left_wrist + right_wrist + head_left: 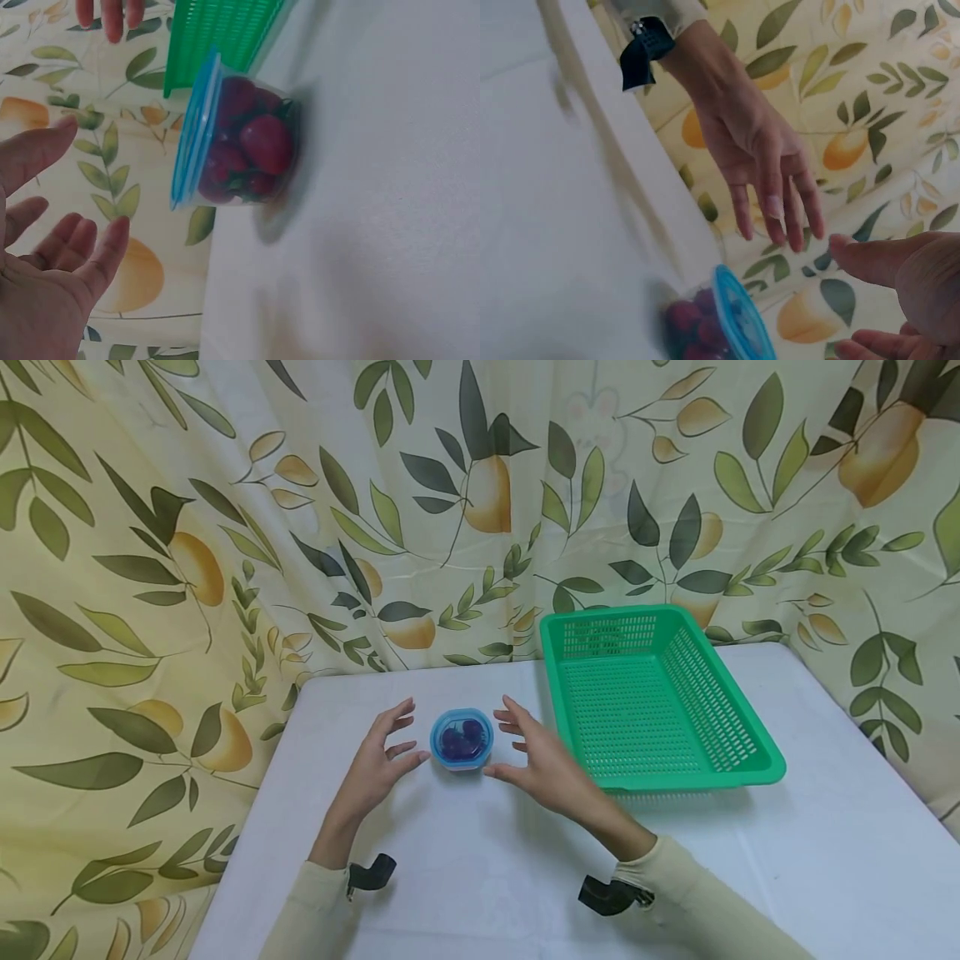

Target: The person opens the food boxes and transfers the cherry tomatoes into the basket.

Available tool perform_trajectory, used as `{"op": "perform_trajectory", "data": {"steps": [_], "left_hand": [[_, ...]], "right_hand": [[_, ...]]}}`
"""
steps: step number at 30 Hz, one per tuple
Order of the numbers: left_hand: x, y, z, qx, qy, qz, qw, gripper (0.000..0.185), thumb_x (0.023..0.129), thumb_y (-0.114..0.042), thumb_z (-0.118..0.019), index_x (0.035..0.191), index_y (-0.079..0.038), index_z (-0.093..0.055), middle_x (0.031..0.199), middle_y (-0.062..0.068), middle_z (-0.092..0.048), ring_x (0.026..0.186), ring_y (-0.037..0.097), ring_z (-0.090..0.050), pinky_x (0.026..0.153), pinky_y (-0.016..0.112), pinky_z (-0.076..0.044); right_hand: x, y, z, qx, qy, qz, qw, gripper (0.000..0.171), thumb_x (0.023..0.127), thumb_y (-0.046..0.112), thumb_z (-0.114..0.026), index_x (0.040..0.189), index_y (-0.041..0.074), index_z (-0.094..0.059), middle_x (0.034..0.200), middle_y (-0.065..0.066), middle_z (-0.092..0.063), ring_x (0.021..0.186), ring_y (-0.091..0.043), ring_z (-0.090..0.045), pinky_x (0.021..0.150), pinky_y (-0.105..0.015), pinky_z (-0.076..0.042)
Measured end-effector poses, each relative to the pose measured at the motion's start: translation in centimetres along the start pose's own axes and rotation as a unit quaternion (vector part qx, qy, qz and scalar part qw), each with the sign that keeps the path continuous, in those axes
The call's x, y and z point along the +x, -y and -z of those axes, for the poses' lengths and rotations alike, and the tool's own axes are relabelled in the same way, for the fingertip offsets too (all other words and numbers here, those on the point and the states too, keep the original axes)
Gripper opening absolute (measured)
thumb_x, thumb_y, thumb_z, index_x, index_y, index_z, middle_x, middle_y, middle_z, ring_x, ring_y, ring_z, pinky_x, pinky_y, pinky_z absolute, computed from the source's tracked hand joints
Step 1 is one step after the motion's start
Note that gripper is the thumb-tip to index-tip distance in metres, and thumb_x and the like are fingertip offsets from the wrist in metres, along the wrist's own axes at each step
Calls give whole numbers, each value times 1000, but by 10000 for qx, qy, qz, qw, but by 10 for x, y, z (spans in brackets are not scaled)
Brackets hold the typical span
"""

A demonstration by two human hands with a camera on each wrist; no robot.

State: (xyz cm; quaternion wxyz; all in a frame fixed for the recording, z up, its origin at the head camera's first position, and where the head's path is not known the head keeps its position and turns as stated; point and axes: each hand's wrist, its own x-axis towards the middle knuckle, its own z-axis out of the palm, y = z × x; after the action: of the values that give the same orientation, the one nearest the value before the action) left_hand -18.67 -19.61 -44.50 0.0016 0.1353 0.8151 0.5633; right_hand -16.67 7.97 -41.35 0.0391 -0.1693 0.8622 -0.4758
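Head view: small blue-lidded tub (461, 741) of red fruit upright on the white counter (825, 860), between both hands. Left hand (378, 764) and right hand (536, 756) spread, released, just beside the tub, not touching. Green basket (750, 772) near on the right.

Small round clear plastic tub (462, 741) with a blue lid snapped on, sitting upright on the white desk (480, 877). It's packed with dark red berries, strawberries by the look of them, showing through the sides.

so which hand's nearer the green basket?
Right. The right hand sits between the tub and the basket, close beside its near-left corner. The left hand is beyond the tub.
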Motion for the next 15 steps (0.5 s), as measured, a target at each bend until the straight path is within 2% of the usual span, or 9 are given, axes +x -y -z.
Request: {"op": "perform_trajectory", "data": {"steps": [9, 15], "left_hand": [[4, 18, -6, -502, 150, 131, 9985, 88, 86, 1, -77, 158, -19, -32, 160, 11, -30, 147, 33, -33, 117, 47, -41], [5, 25, -12, -600, 148, 274, 9977, 93, 85, 3, -78, 159, -22, -28, 162, 9, -27, 149, 32, -31, 118, 46, -39]], "right_hand": [[9, -12, -24, 567, -199, -123, 9981, 103, 83, 9, -84, 162, 11, -19, 157, -13, -43, 144, -31, -43, 111, -49, -46], [16, -26, -37, 691, -403, -131, 9967, 104, 82, 2, -83, 163, 11, -17, 159, -15, -40, 145, -34, -40, 112, -51, -45]]}}
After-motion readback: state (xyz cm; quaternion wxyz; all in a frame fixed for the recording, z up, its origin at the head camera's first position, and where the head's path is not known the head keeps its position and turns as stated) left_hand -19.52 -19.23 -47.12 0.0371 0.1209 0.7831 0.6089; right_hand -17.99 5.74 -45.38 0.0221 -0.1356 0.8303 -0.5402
